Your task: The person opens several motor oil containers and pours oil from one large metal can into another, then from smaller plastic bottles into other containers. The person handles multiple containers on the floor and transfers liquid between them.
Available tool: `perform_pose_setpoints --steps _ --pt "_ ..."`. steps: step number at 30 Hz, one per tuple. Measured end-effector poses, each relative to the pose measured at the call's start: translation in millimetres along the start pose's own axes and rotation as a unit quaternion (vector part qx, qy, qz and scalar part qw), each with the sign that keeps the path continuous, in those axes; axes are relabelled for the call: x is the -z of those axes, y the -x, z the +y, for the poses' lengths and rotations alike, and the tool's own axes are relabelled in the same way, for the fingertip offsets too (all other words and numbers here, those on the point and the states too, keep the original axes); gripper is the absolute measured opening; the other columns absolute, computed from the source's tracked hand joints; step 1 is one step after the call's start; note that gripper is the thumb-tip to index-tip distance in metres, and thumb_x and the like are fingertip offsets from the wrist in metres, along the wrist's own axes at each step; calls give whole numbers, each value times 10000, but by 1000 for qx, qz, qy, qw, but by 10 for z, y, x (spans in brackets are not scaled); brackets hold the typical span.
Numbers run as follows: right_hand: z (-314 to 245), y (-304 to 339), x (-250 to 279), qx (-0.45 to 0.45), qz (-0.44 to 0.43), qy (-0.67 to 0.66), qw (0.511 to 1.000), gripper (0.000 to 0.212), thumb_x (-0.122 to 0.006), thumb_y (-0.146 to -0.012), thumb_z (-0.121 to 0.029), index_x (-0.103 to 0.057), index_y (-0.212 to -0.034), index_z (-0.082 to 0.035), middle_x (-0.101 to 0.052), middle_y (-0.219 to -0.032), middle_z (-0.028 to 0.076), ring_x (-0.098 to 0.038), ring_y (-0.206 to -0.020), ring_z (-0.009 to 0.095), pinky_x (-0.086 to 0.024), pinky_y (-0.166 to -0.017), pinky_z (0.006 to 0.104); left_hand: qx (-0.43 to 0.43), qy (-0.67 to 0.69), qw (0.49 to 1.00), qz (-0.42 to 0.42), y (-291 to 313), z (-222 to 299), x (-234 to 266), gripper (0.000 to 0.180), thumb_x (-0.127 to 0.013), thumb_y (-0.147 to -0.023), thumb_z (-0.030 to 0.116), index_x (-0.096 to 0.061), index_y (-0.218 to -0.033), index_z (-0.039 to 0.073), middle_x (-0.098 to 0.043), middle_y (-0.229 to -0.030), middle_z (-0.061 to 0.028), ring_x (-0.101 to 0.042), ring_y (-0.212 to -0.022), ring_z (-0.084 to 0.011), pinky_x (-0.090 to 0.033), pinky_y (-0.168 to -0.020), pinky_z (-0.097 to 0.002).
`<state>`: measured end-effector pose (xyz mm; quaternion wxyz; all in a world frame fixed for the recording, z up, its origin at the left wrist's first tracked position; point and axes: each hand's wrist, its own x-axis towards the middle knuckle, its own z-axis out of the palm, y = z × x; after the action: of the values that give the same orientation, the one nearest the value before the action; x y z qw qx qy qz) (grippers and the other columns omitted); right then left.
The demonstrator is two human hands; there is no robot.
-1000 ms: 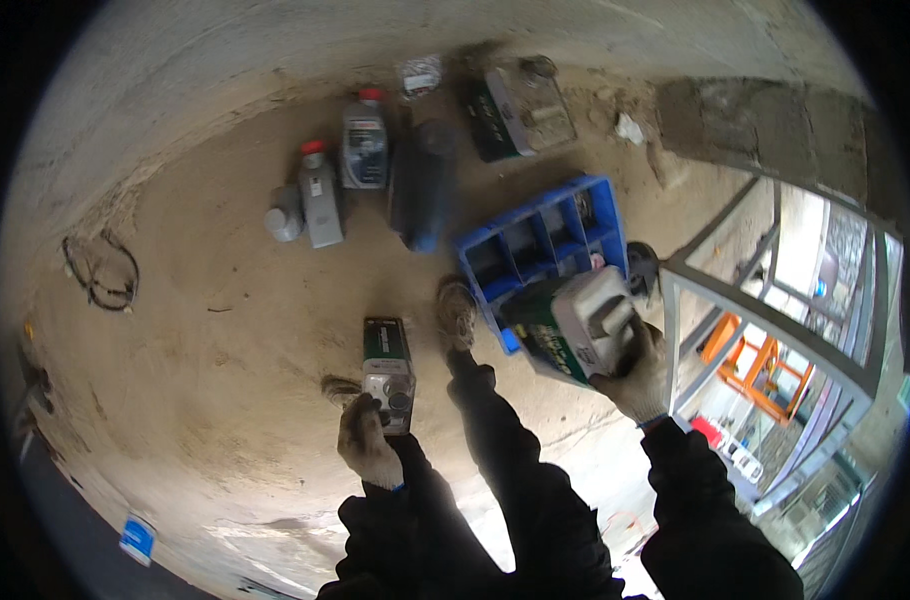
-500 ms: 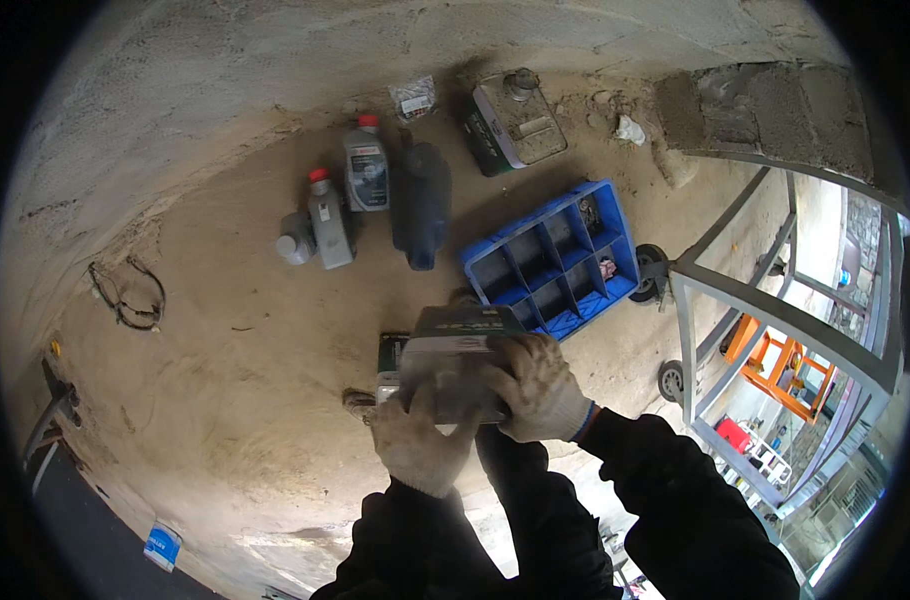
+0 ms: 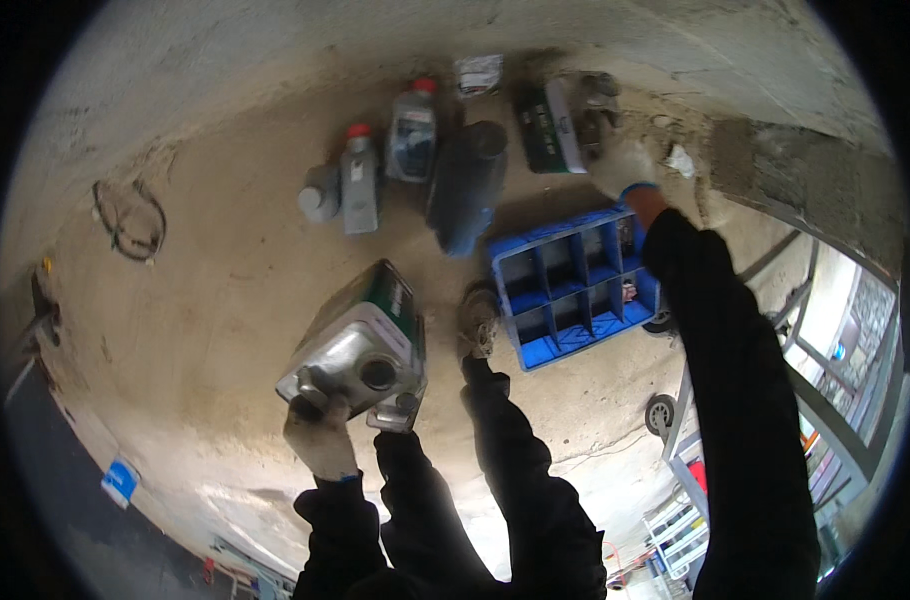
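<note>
My left hand, in a knitted work glove, is closed on the handle of a metal can. The can has green sides, is tilted, and its silver top with a round opening faces me. Beside and partly behind it stands a second metal can. My right arm stretches to the far right, where my gloved right hand is at a green can by the wall. A greyish object sits on that far can. My right fingers are blurred, so their grip is unclear.
A blue divided crate lies right of my feet. Grey bottles with red caps, a dark jug and a plastic packet are near the wall. A wheeled metal frame stands at right; a cable lies left.
Both hands were on the can; now only my left hand holds it, lower left, with its top turned toward me. My right hand has moved far right to the other can. The view has shifted.
</note>
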<state>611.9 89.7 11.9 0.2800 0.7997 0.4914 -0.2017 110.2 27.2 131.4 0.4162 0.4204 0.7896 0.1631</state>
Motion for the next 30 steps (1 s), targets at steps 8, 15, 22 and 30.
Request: perform_pose_setpoints --steps 8,15,22,30 --pt "249 -252 -34 109 63 59 990 618 -747 -772 -439 -638 -1306 -147 -711 -1134 201 -689 -1058 392 -549 -894 512 164 116 961 193 -183 -722 354 253 -747 -831 191 -692 -971 -13 -657 -805 -17 -552 -633 -119 -427 -550 -261" --pt "500 1291 1097 339 167 30 925 373 -871 -716 -313 -629 -918 -115 -666 -902 84 -664 -795 285 -531 -681 421 230 277 904 230 -146 -1601 546 323 -777 -880 223 -698 -1080 -18 -740 -946 -100 -702 -796 -168 -490 -603 -285" --pt "-778 2532 2099 423 76 35 902 293 -854 -634 -207 -627 -798 -123 -635 -764 48 -648 -706 231 -496 -623 405 349 414 792 281 -188 -2130 287 293 -731 -911 169 -690 -1067 -75 -723 -908 -141 -706 -755 -242 -560 -640 -335" --pt "-2872 2553 1469 554 93 116 819 336 -823 -715 -262 -626 -942 -113 -620 -829 73 -643 -817 272 -521 -710 410 391 535 717 213 74 -2786 -35 335 -681 -979 195 -652 -1258 12 -705 -1099 -83 -657 -863 -166 -518 -772 -301"
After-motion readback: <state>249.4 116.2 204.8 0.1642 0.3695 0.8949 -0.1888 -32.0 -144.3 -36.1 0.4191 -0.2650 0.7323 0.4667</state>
